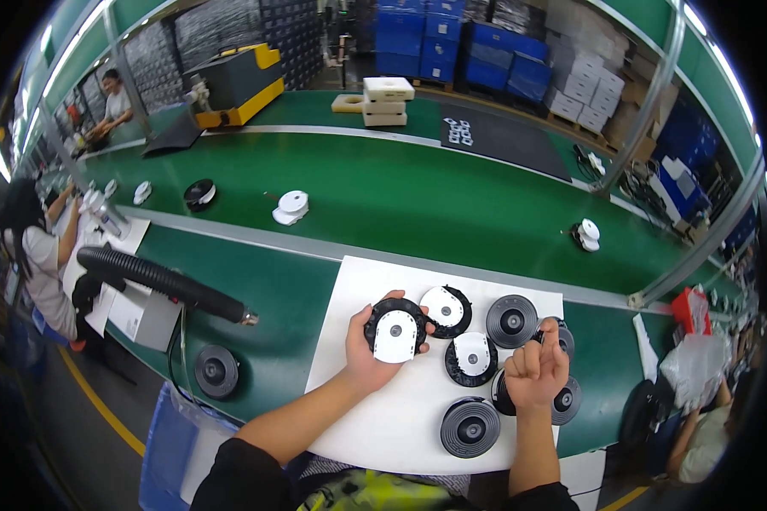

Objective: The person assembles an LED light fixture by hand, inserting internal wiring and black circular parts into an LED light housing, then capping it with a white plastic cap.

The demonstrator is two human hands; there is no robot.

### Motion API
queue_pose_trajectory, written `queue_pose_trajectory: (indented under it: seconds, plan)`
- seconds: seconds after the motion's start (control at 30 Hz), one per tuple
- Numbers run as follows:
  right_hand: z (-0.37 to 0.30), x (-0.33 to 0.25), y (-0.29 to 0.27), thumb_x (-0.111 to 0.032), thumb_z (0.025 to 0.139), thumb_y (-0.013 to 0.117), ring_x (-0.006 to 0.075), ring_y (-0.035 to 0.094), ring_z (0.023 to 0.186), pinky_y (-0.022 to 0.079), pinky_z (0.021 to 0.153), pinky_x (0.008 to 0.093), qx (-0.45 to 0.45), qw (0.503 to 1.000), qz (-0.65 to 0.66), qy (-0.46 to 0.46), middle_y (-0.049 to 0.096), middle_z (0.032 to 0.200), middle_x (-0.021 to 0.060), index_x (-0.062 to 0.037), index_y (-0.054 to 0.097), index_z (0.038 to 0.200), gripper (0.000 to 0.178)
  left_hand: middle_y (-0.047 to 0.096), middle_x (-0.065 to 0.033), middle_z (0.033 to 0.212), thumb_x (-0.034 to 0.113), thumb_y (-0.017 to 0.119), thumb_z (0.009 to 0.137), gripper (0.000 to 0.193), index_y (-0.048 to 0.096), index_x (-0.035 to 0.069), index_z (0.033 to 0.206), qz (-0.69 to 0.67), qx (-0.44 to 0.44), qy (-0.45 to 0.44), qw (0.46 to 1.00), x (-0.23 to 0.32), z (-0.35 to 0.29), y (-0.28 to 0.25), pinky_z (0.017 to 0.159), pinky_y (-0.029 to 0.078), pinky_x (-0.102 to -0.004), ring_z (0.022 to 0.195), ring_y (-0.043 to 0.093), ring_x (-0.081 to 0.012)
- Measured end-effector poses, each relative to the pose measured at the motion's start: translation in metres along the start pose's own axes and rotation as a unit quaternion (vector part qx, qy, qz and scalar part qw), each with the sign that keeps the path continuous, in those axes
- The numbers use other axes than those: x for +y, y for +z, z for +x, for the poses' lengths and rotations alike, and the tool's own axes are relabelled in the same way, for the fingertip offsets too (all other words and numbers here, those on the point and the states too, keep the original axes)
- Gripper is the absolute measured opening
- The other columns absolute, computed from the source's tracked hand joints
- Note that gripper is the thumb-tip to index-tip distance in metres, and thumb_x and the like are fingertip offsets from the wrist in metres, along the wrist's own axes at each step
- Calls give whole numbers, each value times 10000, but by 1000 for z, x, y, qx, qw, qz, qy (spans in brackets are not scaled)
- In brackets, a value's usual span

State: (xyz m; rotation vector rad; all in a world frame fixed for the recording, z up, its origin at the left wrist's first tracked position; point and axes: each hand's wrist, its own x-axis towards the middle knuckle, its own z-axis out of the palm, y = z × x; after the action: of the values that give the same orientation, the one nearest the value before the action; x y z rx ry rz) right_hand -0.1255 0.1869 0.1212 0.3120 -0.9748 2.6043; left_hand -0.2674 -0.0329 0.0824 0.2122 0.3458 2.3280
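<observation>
My left hand (368,351) is closed round a round black part with a white insert (395,335), held above the white sheet (360,295). My right hand (537,371) hovers over the round parts at the right, its fingers curled and one finger raised. Whatever those fingers may hold is too small or hidden. Two more black parts with white inserts, one (446,312) behind the other (471,358), lie between my hands. Around my right hand are several dark grey ribbed discs, among them one at the back (512,321) and one nearest me (470,427); my hand partly covers others.
On the left of the green bench lie a black flexible hose (166,285) with a metal tip and another grey disc (217,371). Beyond a metal rail runs a green conveyor (383,187) carrying white parts (291,207). A blue bin (166,443) stands below. People sit at both sides.
</observation>
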Motion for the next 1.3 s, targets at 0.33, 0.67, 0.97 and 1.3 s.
queue_pose_trajectory:
  seconds: [0.33,0.67,0.97,1.3]
  plan:
    - [18,4,83,-302,972,442,77,309,474,250,468,256,-38,918,-388,-68,332,521,-24,-75,439,1142,284,454,-250,1328,452,438,928,430,541,203,1263,-277,181,200,922,49,-67,9,1009,403,-577,1224,443,-444]
    - [279,210,122,-573,973,350,372,641,1058,489,858,473,-155,510,-838,117,648,1141,235,-170,398,1392,583,471,-250,1340,508,438,948,442,526,284,1318,-266,105,229,930,61,-96,3,1005,393,-607,1309,375,-503]
    - [334,278,91,-580,942,361,342,641,1072,492,893,482,-241,343,-898,135,657,1146,202,-200,316,1471,652,426,-280,1415,566,327,925,561,419,296,1409,-148,152,156,965,21,-208,13,968,416,-620,1282,407,-539]
    - [336,305,79,-532,937,398,369,593,1165,481,954,442,-126,353,-903,209,600,1245,255,-66,359,1391,652,473,-299,1356,504,370,928,504,472,263,1359,-53,184,86,978,53,-202,40,860,455,-580,1184,489,-531]
